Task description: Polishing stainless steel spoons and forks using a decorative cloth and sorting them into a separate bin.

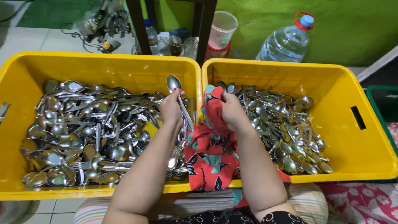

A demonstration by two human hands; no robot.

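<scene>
My left hand (171, 108) grips a metal spoon (174, 84) by its handle, bowl pointing up, above the right edge of the left yellow crate (103, 66). That crate holds a heap of steel spoons and forks (87, 132). My right hand (233, 111) clutches a red floral cloth (211, 153) that hangs over the seam between the two crates. The right yellow crate (356, 141) holds a smaller pile of cutlery (286, 132) against its left side.
A large water bottle (286, 41) with a blue cap and a clear plastic container (222, 27) stand behind the crates by a green wall. Dark table legs (203, 25), small bottles and cables sit at the back. A green bin (383, 108) is at right.
</scene>
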